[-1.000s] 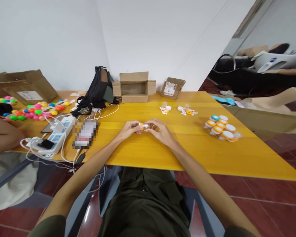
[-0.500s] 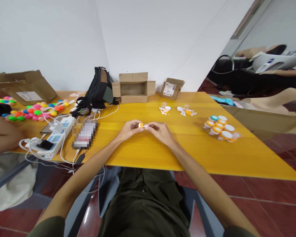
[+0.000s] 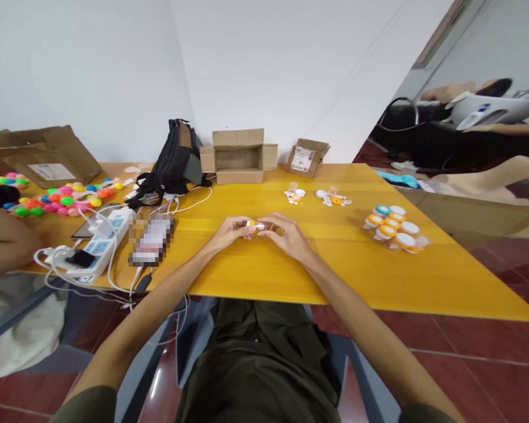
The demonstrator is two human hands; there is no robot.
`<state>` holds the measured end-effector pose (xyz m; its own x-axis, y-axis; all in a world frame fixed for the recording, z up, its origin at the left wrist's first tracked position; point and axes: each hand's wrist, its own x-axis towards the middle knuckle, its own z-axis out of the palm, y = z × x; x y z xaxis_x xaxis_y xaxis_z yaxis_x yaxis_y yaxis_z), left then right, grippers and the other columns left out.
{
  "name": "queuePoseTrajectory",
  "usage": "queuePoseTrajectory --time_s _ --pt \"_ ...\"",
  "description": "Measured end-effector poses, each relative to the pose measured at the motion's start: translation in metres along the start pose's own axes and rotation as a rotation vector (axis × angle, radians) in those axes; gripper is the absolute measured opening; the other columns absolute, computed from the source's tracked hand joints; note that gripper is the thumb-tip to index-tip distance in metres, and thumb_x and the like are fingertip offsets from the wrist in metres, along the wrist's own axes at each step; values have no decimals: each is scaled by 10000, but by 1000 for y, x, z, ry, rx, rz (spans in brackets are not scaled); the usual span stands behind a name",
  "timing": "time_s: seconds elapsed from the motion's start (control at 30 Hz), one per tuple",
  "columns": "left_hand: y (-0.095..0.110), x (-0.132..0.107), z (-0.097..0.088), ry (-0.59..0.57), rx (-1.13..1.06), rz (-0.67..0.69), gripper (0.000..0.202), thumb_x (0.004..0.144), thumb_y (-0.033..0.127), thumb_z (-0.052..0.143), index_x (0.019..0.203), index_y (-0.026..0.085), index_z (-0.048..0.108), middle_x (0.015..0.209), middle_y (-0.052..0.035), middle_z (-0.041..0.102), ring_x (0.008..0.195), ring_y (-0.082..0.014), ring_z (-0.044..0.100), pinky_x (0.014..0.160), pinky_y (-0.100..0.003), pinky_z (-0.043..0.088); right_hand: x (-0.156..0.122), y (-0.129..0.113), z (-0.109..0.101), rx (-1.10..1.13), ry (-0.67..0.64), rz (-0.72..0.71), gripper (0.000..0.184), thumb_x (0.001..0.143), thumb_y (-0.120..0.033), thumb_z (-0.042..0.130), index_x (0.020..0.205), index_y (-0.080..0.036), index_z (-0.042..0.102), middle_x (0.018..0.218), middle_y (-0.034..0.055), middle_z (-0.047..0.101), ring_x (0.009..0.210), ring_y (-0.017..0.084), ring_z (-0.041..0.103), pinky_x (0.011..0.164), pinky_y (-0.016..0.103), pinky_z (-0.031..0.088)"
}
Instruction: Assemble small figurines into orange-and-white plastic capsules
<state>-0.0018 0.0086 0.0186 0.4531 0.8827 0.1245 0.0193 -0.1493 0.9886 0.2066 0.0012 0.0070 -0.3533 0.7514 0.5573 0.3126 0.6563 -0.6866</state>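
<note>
My left hand and my right hand meet over the middle of the yellow table. Both pinch a small orange-and-white piece between their fingertips. The fingers of both hands are curled and closed round it. To the right lies a clear pack of small round tubs with white, orange and teal lids. Small white and orange loose parts lie beyond my hands.
An open cardboard box, a smaller box and a black backpack stand at the far edge. A power strip with cables, a phone and coloured balls lie left, beside another person's arm.
My hands have stayed together on the small piece, shifting only slightly; the fingers have turned a little around it.
</note>
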Motion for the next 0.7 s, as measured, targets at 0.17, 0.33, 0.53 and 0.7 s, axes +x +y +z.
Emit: queuePoseTrajectory --time_s 0.17,0.33,0.53,0.7 --pt "0 0 -1 -30 -12 -16 479 716 598 806 818 138 719 676 -28 681 600 -128 613 640 -267 507 0 1 1 -3 13 -66 250 932 -486 654 1022 -279 762 954 71 730 856 241 669 795 398 560" --pt "-4 1 0 -3 -38 12 501 667 553 866 899 142 699 756 -26 698 666 -129 631 689 -268 515 0 -2 2 -16 32 26 260 892 -501 693 933 -256 767 820 49 727 759 226 659 733 362 547" --pt "-7 1 2 38 -11 53 497 619 470 909 928 166 665 866 -25 701 782 -142 638 775 -276 508 2 -6 -2 -89 -55 178 457 943 -568 553 664 -229 683 620 19 658 583 187 583 598 312 447" --pt "-8 2 2 49 13 48 502 619 474 904 939 174 660 875 -24 699 793 -149 640 786 -287 509 2 -3 -1 -6 -97 228 375 928 -541 570 750 -230 679 665 11 678 625 188 619 616 305 457"
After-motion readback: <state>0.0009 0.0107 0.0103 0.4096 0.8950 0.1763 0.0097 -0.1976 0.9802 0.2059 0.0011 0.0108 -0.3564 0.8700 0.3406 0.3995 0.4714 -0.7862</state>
